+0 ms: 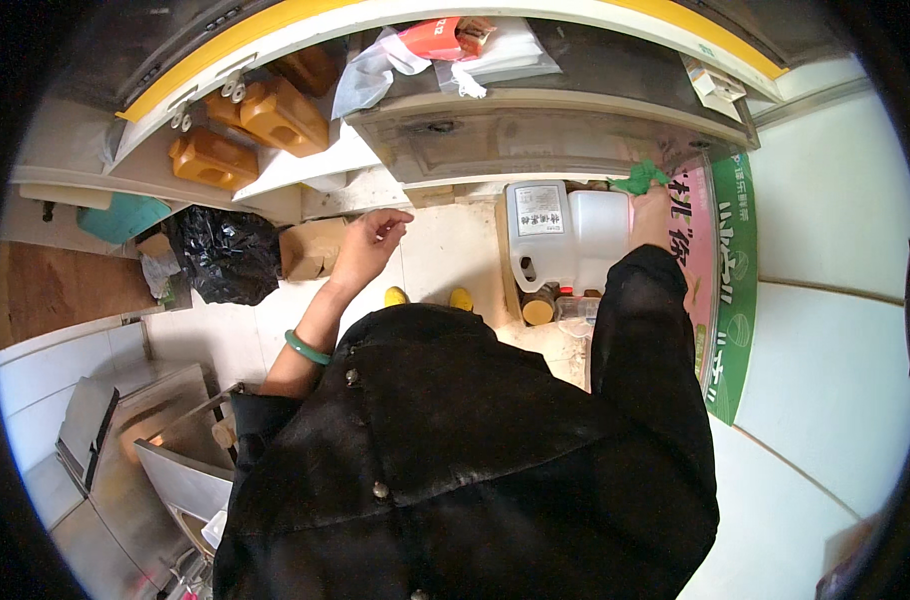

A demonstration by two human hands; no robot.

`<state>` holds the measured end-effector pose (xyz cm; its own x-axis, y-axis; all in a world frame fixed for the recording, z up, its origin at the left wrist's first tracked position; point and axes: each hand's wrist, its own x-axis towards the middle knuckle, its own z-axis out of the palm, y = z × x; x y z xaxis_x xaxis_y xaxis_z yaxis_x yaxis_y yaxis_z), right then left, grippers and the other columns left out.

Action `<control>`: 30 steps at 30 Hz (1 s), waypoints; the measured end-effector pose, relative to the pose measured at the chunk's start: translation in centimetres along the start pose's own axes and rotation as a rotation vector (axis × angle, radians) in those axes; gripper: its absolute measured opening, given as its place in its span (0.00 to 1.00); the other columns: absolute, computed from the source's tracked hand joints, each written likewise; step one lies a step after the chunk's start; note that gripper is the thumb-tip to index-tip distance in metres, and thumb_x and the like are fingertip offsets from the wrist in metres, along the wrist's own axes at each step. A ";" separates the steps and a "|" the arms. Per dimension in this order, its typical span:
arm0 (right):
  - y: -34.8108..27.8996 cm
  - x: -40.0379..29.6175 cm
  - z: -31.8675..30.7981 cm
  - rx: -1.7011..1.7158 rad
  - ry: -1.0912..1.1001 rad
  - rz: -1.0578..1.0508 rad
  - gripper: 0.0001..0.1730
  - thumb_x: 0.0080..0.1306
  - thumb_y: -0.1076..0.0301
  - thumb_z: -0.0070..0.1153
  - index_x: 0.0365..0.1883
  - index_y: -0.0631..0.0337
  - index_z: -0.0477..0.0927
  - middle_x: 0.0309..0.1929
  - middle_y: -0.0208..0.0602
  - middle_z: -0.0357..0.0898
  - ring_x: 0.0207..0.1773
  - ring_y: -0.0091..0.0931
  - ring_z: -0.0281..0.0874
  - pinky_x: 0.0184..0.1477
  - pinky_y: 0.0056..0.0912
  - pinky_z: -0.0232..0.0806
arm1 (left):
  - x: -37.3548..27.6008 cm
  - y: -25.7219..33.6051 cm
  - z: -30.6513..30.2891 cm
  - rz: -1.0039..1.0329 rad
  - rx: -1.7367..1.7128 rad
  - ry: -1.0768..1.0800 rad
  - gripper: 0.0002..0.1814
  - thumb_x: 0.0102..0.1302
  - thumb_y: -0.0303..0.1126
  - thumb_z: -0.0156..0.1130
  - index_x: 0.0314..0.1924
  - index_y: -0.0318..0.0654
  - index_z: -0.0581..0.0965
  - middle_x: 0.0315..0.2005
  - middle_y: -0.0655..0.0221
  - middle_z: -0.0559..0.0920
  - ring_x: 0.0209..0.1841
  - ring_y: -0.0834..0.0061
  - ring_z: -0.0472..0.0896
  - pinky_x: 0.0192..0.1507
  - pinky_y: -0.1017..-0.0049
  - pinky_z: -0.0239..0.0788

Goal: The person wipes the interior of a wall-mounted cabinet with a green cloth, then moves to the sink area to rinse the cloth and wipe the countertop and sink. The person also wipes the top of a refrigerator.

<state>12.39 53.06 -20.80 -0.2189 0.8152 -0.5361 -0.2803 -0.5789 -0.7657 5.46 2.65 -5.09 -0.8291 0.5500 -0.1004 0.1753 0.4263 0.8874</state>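
My right hand point(652, 214) grips a crumpled green cloth point(641, 177) against the lower right part of a brownish cabinet front point(515, 139). Just left of that wrist are translucent plastic jugs point(601, 232), one bearing a printed label point(539, 210). Over the floor to the left, my left hand point(372, 240) hangs with loosely curled fingers and nothing visible in it. A green bangle point(307, 348) circles that wrist.
Orange jugs point(286, 120) occupy the left shelf. Below are a black plastic bag point(226, 255) and a cardboard box point(312, 250). Plastic bags point(500, 56) lie on the cabinet top. Green and pink printed boards point(732, 300) line the right side. A metal counter point(154, 405) is lower left.
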 end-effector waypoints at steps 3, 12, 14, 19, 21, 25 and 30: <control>-0.2 0.7 0.9 -0.066 0.007 -0.018 0.13 0.66 0.66 0.34 0.44 0.58 0.69 0.46 0.40 0.70 0.44 0.38 0.70 0.43 0.50 0.65 | -1.4 0.9 -0.6 -0.118 0.115 0.002 0.08 0.59 0.26 0.54 0.38 0.36 0.77 0.27 0.66 0.79 0.29 0.80 0.75 0.33 0.80 0.68; 1.3 3.9 1.1 0.006 0.164 -0.100 0.11 0.62 0.65 0.38 0.31 0.62 0.71 0.36 0.39 0.74 0.35 0.33 0.69 0.35 0.40 0.64 | -4.0 -1.1 -1.8 -0.283 0.050 0.089 0.08 0.60 0.24 0.53 0.39 0.32 0.76 0.26 0.68 0.79 0.30 0.82 0.77 0.32 0.82 0.68; 2.1 4.0 1.8 0.065 0.214 -0.110 0.12 0.62 0.65 0.39 0.28 0.63 0.72 0.34 0.39 0.74 0.32 0.31 0.69 0.34 0.38 0.64 | -4.2 -1.4 -2.1 -0.308 0.039 0.098 0.08 0.60 0.25 0.53 0.40 0.33 0.76 0.26 0.69 0.79 0.29 0.82 0.76 0.31 0.82 0.68; 7.0 -0.3 4.3 0.180 0.399 -0.244 0.15 0.60 0.64 0.41 0.21 0.65 0.73 0.29 0.39 0.76 0.27 0.28 0.69 0.30 0.33 0.63 | -3.9 -1.4 -2.4 -0.326 0.023 0.098 0.09 0.61 0.26 0.52 0.41 0.34 0.76 0.26 0.69 0.79 0.28 0.83 0.75 0.31 0.83 0.68; 9.7 -2.3 4.8 -0.362 0.436 -0.313 0.06 0.50 0.69 0.54 0.24 0.62 0.77 0.27 0.36 0.79 0.26 0.28 0.72 0.31 0.32 0.65 | -2.9 -0.8 -2.2 -0.282 0.037 0.067 0.09 0.61 0.26 0.52 0.41 0.34 0.76 0.26 0.70 0.79 0.27 0.83 0.75 0.31 0.83 0.68; 14.5 -10.0 7.2 -0.529 0.248 -0.217 0.09 0.48 0.73 0.60 0.29 0.64 0.78 0.34 0.40 0.79 0.34 0.29 0.75 0.38 0.30 0.66 | -1.6 -0.2 -1.3 -0.236 -0.024 -0.011 0.09 0.62 0.27 0.52 0.41 0.34 0.76 0.26 0.71 0.78 0.28 0.84 0.74 0.32 0.83 0.67; 18.8 -18.4 10.4 -0.714 0.162 -0.181 0.13 0.47 0.73 0.62 0.33 0.64 0.78 0.36 0.44 0.78 0.38 0.33 0.75 0.40 0.32 0.65 | -0.8 0.5 -0.6 -0.199 -0.027 -0.088 0.10 0.63 0.27 0.52 0.43 0.33 0.75 0.26 0.73 0.77 0.28 0.86 0.72 0.32 0.85 0.65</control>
<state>1.48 26.99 -21.62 -0.0712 0.9207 -0.3837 0.3870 -0.3291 -0.8614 5.87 2.02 -4.29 -0.7960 0.5181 -0.3129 -0.0026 0.5140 0.8578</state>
